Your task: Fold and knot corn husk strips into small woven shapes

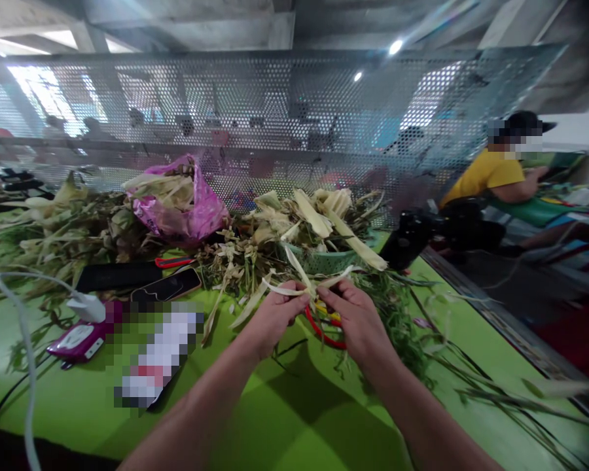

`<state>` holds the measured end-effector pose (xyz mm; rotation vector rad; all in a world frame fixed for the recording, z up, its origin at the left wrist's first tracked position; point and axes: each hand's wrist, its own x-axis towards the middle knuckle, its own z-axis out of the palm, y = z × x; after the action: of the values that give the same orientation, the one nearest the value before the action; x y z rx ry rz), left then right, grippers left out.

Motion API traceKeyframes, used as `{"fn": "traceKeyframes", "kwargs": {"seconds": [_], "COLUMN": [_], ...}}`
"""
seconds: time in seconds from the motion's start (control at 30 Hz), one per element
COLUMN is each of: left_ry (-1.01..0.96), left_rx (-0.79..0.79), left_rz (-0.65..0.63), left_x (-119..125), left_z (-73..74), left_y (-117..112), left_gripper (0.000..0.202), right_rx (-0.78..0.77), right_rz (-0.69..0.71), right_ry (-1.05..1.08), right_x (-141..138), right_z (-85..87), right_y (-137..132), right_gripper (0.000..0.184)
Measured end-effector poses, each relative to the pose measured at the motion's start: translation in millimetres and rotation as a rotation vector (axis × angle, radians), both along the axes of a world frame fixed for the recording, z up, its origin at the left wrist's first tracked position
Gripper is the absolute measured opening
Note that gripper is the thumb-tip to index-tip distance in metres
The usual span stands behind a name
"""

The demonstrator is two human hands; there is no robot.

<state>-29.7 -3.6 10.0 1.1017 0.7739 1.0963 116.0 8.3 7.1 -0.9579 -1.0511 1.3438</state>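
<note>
Between my two hands is a piece made of pale corn husk strips [299,267], their ends sticking out to the left, upward and right. My left hand [281,313] pinches it from the left side, thumb and fingertips pressed together. On the other side, my right hand [356,315] grips it with thumb and finger close to the left fingertips. Just below, partly covered by the right hand, a red ring-shaped item [326,332] with yellow parts lies on the green table [294,418]; its kind is unclear. A loose husk strip [250,309] rests beside my left hand.
Behind my hands stands a green basket [326,260] heaped with husks. A pink plastic bag [179,216], a phone [167,289], a purple power strip [81,340] and a black camera [402,235] surround the work spot. A person in yellow [485,173] sits at right.
</note>
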Motion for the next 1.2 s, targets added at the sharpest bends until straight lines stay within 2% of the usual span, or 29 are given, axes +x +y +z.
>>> {"fn": "traceKeyframes", "kwargs": {"seconds": [0.1, 0.27, 0.37, 0.57, 0.7, 0.83, 0.9, 1.0, 1.1, 1.2], "left_ry": [-0.038, -0.044, -0.023, 0.061, 0.081, 0.039, 0.031, 0.011, -0.097, -0.203], "left_rx": [-0.017, -0.002, -0.002, 0.138, 0.152, 0.199, 0.18, 0.089, 0.015, -0.059], "left_rz": [-0.012, -0.036, -0.049, -0.07, -0.111, -0.152, -0.127, -0.025, 0.116, 0.152], "left_x": [0.0, 0.0, 1.0, 2.2, 2.9, 4.5, 4.8, 4.3, 3.9, 5.6], "left_z": [-0.9, 0.5, 0.5, -3.2, -5.7, -9.1, -10.6, -12.4, -12.8, -11.6], "left_y": [-0.4, -1.6, -2.0, 0.4, 1.5, 0.5, 0.6, 2.7, 5.2, 5.4], "left_gripper": [0.027, 0.027, 0.025, 0.027, 0.027, 0.024, 0.02, 0.023, 0.029, 0.03], "right_rx": [-0.018, -0.025, -0.05, -0.029, -0.007, -0.032, -0.027, -0.005, 0.016, 0.052], "right_rz": [0.01, 0.162, 0.198, 0.063, -0.049, -0.087, -0.086, -0.057, 0.004, 0.08], "right_ry": [0.015, -0.039, -0.063, -0.054, -0.01, 0.01, -0.017, -0.052, -0.119, -0.212], "right_x": [3.1, 13.8, 17.7, 12.5, 5.5, 3.2, 4.6, 7.0, 5.5, 0.9], "right_z": [1.1, 8.5, 10.2, 8.2, 7.8, 8.1, 8.9, 10.7, 11.2, 9.9], "right_y": [1.0, 1.4, 0.8, -0.2, -2.6, -3.4, -2.5, -1.2, -2.2, -4.4], "right_gripper": [0.024, 0.023, 0.022, 0.027, 0.029, 0.031, 0.031, 0.032, 0.033, 0.031]}}
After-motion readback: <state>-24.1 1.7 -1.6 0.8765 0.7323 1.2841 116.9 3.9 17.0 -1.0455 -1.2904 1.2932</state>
